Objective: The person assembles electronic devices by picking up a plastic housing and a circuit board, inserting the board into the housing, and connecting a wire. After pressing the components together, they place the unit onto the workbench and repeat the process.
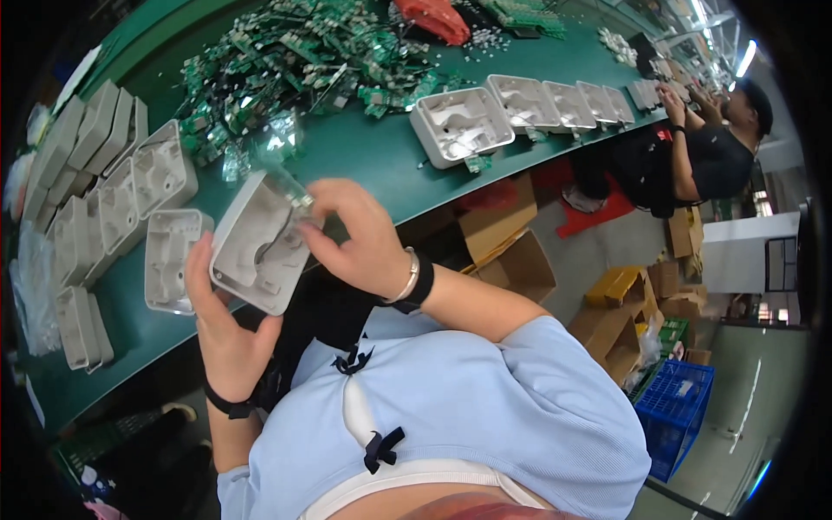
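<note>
My left hand (230, 334) grips a light grey plastic housing (251, 247) by its left side, thumb below and fingers along the edge. The housing is tilted, its hollow inside facing up, with a curved wall and small posts. My right hand (360, 238) is at its upper right rim, thumb and forefinger pinching what looks like a small circuit board (301, 201); the fingers partly hide it. Just left of the held housing, another open housing (165, 260) rests on the green table (364, 160).
A large heap of green circuit boards (295, 61) covers the table's far side, near a red bag (433, 19). More housings (95, 130) are stacked at left. A row of housings (464, 126) runs right, towards a seated person (719, 147). Cardboard boxes (511, 260) stand below the edge.
</note>
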